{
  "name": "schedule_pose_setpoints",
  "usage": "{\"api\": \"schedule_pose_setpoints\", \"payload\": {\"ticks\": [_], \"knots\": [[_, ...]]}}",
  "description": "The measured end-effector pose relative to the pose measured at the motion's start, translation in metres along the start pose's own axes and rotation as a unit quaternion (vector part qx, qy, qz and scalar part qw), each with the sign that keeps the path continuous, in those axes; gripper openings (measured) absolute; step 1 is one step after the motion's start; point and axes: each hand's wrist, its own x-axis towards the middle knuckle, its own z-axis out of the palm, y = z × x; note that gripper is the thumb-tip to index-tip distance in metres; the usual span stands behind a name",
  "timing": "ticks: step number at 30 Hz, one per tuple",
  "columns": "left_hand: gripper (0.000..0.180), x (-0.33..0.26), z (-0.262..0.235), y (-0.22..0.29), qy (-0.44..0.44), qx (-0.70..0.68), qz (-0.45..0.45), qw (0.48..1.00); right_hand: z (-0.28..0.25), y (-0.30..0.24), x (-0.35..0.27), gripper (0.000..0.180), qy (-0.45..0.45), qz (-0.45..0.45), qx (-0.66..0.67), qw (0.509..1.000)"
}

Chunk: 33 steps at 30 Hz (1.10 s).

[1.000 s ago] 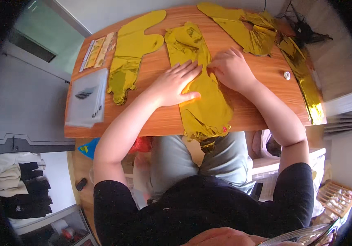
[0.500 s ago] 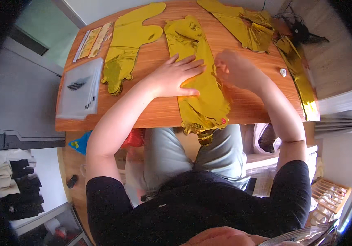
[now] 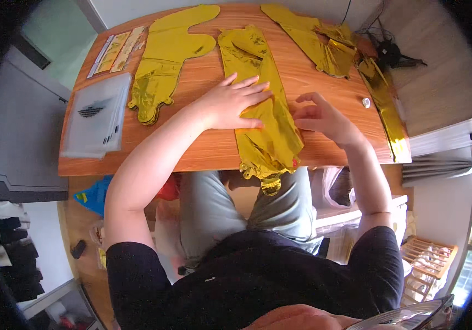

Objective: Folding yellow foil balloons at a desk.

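Observation:
A flat gold foil balloon [image 3: 269, 124] lies lengthwise in front of me, its crumpled lower end hanging past the table's near edge. My left hand [image 3: 238, 103] rests on its middle, palm down with the fingers spread. Beside the balloon's right edge is my right hand [image 3: 324, 118], its fingers bent and apart, with nothing visible between them. Whether its fingertips touch the foil, I cannot tell. A stack of flat gold foil balloons [image 3: 172, 52] lies to the left, with small tabs at its lower end.
More gold foil [image 3: 307, 36] lies at the far right, and a folded strip of it [image 3: 381, 102] runs along the right edge. A small white object [image 3: 366, 103] sits nearby. Clear plastic bags [image 3: 95, 129] and printed strips [image 3: 116, 52] occupy the left. Black cables [image 3: 391, 52] lie at the back right.
My right hand has moved slightly down and right from the balloon's edge, and its fingers have loosened apart. My left hand stays on the foil. The whole view has shifted a little.

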Motion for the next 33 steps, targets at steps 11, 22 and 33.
{"api": "schedule_pose_setpoints", "payload": {"ticks": [11, 22, 33], "knots": [[0.088, -0.001, 0.001, 0.0, 0.006, -0.011, 0.0, 1.0, 0.022, -0.004, -0.029, 0.043, 0.043, -0.313, -0.328, 0.89], [0.087, -0.003, 0.005, -0.003, 0.031, -0.044, 0.009, 0.998, 0.037, -0.042, -0.011, 0.025, -0.038, -0.374, -0.488, 0.788], [0.084, 0.002, 0.013, -0.007, 0.031, -0.007, 0.02, 0.999, 0.07, 0.001, -0.018, 0.037, 0.083, -0.364, -0.399, 0.837]]}}
